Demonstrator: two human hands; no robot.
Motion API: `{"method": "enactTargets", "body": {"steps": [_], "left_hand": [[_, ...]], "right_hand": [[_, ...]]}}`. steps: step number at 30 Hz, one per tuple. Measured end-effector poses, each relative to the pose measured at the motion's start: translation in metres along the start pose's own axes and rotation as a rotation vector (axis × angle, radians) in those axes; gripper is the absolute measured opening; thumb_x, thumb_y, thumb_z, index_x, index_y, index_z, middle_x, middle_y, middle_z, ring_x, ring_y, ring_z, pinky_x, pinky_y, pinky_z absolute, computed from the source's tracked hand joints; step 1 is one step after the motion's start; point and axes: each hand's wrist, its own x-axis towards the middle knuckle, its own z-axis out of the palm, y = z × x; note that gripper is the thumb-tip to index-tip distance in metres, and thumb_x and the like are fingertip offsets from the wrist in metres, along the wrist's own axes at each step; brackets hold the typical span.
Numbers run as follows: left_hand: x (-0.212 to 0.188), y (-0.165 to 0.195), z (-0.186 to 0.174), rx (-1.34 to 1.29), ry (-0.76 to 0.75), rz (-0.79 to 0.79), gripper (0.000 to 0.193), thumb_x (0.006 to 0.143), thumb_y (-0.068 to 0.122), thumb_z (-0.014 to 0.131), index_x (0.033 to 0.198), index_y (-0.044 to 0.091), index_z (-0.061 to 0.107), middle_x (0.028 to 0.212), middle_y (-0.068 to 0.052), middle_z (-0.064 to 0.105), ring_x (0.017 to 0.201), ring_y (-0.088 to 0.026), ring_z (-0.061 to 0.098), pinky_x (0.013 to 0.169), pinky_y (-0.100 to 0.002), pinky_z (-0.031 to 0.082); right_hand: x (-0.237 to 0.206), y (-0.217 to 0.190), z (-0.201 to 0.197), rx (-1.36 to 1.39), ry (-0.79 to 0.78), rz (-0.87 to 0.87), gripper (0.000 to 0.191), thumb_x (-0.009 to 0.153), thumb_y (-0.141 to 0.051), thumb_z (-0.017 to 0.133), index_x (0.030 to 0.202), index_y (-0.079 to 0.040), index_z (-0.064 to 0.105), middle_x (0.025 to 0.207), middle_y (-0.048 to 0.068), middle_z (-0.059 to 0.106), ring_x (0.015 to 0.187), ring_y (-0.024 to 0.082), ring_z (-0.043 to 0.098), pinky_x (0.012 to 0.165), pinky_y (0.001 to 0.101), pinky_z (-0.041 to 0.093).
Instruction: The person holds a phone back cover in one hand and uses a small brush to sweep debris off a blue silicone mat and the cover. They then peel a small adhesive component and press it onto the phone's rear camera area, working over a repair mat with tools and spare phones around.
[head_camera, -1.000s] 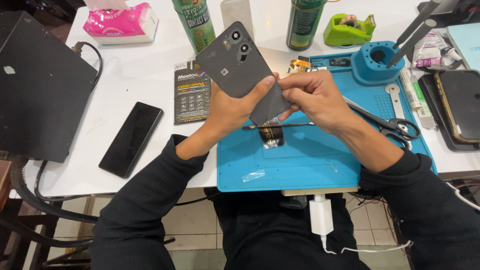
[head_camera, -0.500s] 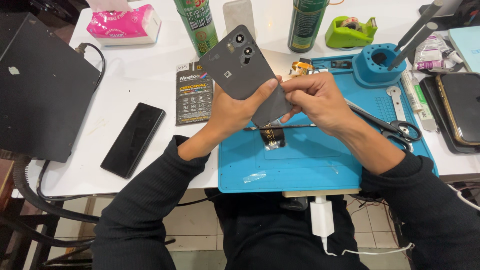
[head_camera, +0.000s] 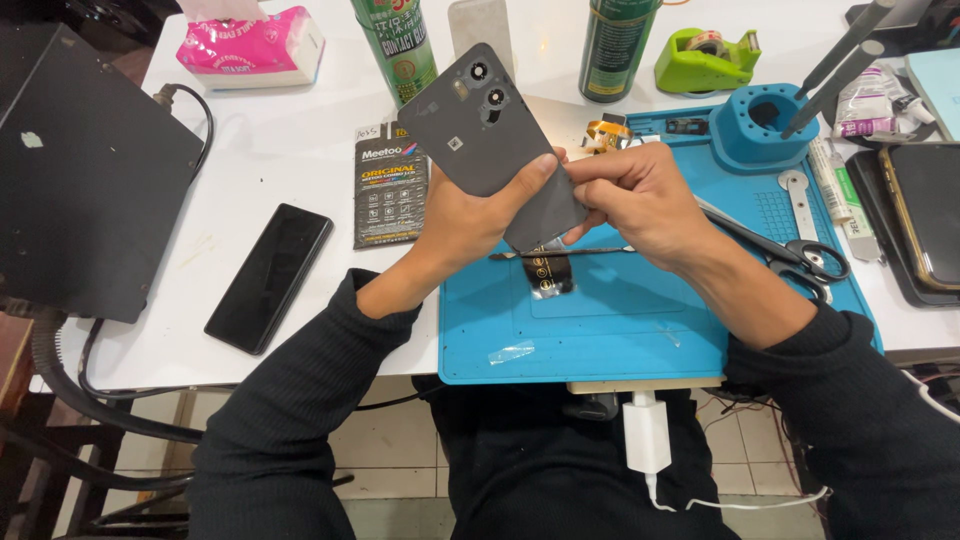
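In the middle of the frame both hands hold a grey phone back cover (head_camera: 495, 140) above the blue work mat (head_camera: 600, 330). The left hand (head_camera: 470, 215) grips it from below with the thumb across its face; the right hand (head_camera: 630, 195) is closed on its lower right edge. The step looks like working that edge by the fingers. I think the next move needs a firm left grip and small, careful motion. A thin metal tool (head_camera: 570, 252) lies just below, scissors (head_camera: 790, 255) at right.

black phone (head_camera: 268, 277), scissors (head_camera: 790, 250), tape dispenser (head_camera: 705, 60)
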Motion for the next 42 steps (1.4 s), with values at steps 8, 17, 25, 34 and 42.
{"method": "enactTargets", "body": {"steps": [8,17,25,34,42], "left_hand": [[0.002,0.000,-0.001,0.011,0.012,0.012,0.018,0.101,0.017,0.071,0.109,0.002,0.076,0.103,-0.006,0.079,0.092,-0.013,0.076,0.081,-0.027,0.063],[0.001,-0.001,-0.001,-0.046,-0.016,-0.021,0.019,0.100,0.016,0.071,0.111,0.001,0.072,0.106,-0.007,0.079,0.096,-0.013,0.076,0.083,-0.028,0.063],[0.003,-0.006,-0.003,-0.124,0.010,-0.047,0.020,0.100,0.017,0.070,0.110,-0.001,0.070,0.108,-0.010,0.078,0.099,-0.014,0.076,0.086,-0.028,0.064],[0.009,-0.012,-0.010,-0.123,0.070,-0.108,0.022,0.099,0.018,0.070,0.110,-0.001,0.070,0.112,-0.011,0.078,0.101,-0.015,0.074,0.086,-0.030,0.061],[0.005,-0.011,-0.003,-0.071,0.020,-0.042,0.019,0.100,0.016,0.070,0.109,-0.001,0.070,0.110,-0.011,0.078,0.102,-0.015,0.075,0.087,-0.030,0.062]], "right_hand": [[-0.001,-0.001,0.001,-0.017,-0.001,0.018,0.029,0.097,0.004,0.053,0.119,0.007,0.071,0.104,0.013,0.071,0.079,0.019,0.073,0.070,0.0333,0.067],[-0.001,0.001,-0.001,-0.021,-0.023,-0.005,0.031,0.096,0.005,0.051,0.121,0.008,0.071,0.103,0.017,0.074,0.081,0.021,0.074,0.070,0.0358,0.068],[0.001,-0.004,-0.010,-0.037,0.000,0.087,0.027,0.096,0.001,0.050,0.109,0.009,0.072,0.097,0.018,0.073,0.082,0.020,0.076,0.069,0.0370,0.068],[0.002,-0.011,-0.010,-0.191,-0.018,0.101,0.014,0.096,-0.012,0.067,0.101,0.000,0.072,0.087,0.013,0.077,0.072,0.016,0.074,0.058,0.0284,0.059],[-0.002,-0.005,-0.002,-0.162,0.030,0.044,0.008,0.095,-0.004,0.066,0.092,0.002,0.070,0.077,0.009,0.071,0.068,0.012,0.070,0.059,0.0267,0.057]]}}
